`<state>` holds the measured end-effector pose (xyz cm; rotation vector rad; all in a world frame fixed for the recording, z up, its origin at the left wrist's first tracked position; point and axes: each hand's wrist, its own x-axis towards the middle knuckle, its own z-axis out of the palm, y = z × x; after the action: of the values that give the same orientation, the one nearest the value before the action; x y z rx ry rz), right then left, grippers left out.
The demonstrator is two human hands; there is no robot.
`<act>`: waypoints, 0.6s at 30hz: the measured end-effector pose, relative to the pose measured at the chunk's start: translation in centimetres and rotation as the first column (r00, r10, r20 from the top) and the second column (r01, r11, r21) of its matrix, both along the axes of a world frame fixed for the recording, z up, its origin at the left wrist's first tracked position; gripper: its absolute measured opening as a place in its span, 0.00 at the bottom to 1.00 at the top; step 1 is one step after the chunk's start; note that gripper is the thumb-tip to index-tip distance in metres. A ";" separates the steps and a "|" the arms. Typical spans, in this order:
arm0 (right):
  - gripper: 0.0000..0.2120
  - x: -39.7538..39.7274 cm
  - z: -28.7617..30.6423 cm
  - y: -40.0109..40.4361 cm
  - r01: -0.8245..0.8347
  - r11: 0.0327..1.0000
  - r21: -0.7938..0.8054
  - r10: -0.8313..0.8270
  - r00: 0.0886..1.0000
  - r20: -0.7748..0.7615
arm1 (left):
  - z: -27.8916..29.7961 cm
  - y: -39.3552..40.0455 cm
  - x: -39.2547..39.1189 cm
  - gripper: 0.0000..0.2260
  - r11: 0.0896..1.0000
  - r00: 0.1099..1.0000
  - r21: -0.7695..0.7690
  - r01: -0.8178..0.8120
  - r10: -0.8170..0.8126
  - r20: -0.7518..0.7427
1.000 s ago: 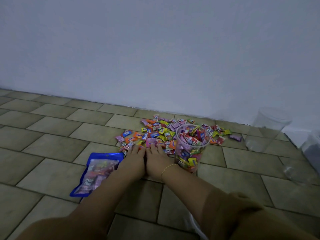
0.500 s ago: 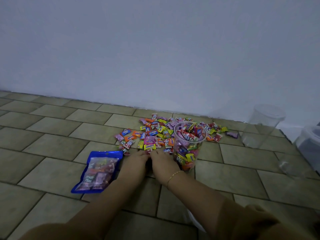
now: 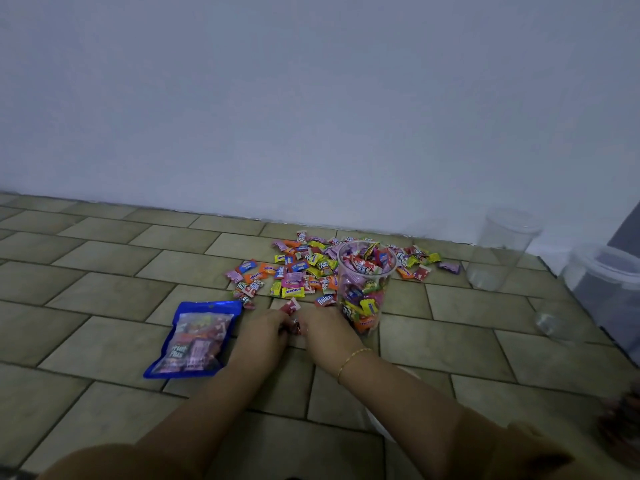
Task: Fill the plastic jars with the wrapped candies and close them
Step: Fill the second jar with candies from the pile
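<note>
Candies (image 3: 304, 271) heaped on the tiled floor (image 3: 104, 271), clear jar (image 3: 363, 282) nearly full among them.
Left hand (image 3: 265, 329) and right hand (image 3: 323, 327) cup red-wrapped sweets between curled fingers beside the jar; a glossy blue pouch (image 3: 194, 341) lies left, an empty lidded jar (image 3: 498, 251) stands right by the wall.

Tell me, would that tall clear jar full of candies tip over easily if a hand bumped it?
Probably it could. The jar is tall and narrow, stands upright on the tile floor, and has no lid, so a knock near the rim might spill candies. Its filling likely weighs it down, which should steady it somewhat. The right hand works close beside its base.
</note>
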<state>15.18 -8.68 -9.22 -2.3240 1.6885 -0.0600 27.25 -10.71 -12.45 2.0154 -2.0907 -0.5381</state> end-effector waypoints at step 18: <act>0.10 -8.8 11.9 0.9 0.310 0.905 -0.290 -0.021 0.715 0.699 | 11.9 -0.8 -5.9 0.07 0.976 0.160 -0.069 -0.205 -0.036 -0.987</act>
<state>6.38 -7.76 2.66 -1.9585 1.5507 -1.2456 21.30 -11.55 -0.58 0.9895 -1.0452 -1.1698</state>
